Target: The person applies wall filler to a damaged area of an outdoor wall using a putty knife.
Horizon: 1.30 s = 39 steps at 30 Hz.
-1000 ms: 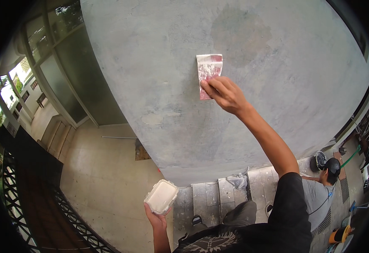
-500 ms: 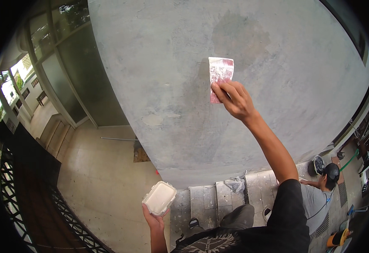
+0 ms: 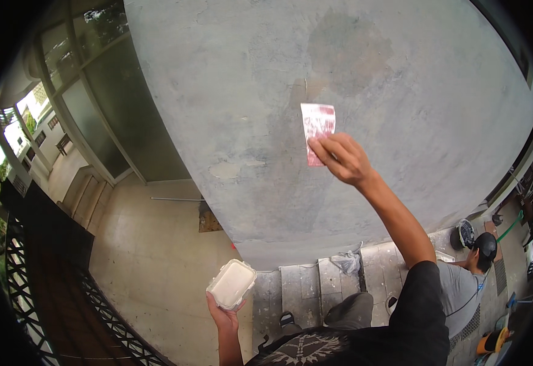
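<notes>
Against grey plastered wall, right hand's sandpaper.

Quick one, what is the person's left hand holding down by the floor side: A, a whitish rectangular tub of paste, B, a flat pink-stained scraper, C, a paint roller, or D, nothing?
A: the left hand grips a whitish rectangular tub from below, while the right hand presses the flat pink-stained scraper against the grey wall.

Right hand raised, arm outstretched, fingers pinching; left hand low, cupped.
</notes>
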Each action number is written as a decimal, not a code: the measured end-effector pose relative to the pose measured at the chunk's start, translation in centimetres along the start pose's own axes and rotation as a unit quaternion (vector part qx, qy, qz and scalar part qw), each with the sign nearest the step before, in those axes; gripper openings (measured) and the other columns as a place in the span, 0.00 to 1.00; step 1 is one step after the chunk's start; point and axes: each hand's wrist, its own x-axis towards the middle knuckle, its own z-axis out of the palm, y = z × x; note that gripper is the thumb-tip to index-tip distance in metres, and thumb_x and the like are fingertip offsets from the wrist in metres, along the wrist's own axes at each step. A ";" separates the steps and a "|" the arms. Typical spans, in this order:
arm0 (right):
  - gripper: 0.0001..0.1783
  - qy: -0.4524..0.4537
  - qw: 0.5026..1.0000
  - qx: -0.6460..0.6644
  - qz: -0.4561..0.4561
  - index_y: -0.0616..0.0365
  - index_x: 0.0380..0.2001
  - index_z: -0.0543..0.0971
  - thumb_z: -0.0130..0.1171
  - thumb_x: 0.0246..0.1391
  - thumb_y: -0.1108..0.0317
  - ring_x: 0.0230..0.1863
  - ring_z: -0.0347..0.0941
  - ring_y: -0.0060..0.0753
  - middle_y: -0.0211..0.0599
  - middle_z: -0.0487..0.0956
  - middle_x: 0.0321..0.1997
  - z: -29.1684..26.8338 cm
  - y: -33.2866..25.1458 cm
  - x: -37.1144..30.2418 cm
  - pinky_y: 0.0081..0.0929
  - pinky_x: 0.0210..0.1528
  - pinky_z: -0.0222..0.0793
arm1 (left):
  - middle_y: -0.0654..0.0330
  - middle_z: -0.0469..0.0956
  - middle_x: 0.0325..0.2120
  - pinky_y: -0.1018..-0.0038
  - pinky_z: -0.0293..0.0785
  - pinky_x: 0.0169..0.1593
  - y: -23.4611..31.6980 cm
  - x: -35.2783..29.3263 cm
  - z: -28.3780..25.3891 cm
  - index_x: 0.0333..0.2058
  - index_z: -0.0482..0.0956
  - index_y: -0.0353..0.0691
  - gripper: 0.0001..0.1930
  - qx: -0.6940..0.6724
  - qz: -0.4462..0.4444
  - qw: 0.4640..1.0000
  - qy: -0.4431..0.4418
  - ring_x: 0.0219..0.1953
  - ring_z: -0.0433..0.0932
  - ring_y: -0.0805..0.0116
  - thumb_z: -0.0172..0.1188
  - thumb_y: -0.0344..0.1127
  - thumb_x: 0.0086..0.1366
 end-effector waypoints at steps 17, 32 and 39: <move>0.21 0.012 0.999 0.014 -0.028 0.63 0.43 0.79 0.64 0.41 0.76 0.38 0.73 0.32 0.34 0.74 0.38 -1.1 1.3 0.9 0.28 0.37 0.73 | 0.56 0.72 0.55 0.53 0.82 0.38 -0.7 0.4 -0.6 0.61 0.62 0.48 0.34 0.025 -0.008 0.999 -0.036 0.51 0.77 0.55 0.42 0.66 0.66; 0.19 -0.030 0.999 0.041 0.003 0.66 0.42 0.79 0.63 0.42 0.78 0.38 0.72 0.30 0.35 0.74 0.36 -0.5 -1.5 -3.6 0.27 0.35 0.72 | 0.53 0.71 0.55 0.56 0.84 0.35 -0.6 0.1 0.2 0.60 0.61 0.42 0.34 0.007 0.000 1.000 -0.010 0.50 0.78 0.53 0.43 0.63 0.67; 0.22 0.032 0.999 -0.018 -0.020 0.66 0.44 0.78 0.63 0.40 0.77 0.37 0.72 0.31 0.34 0.73 0.36 1.1 4.2 2.6 0.26 0.37 0.71 | 0.52 0.71 0.55 0.57 0.85 0.34 -1.1 0.2 -0.1 0.60 0.61 0.41 0.33 -0.007 0.005 1.000 0.001 0.49 0.78 0.54 0.44 0.62 0.68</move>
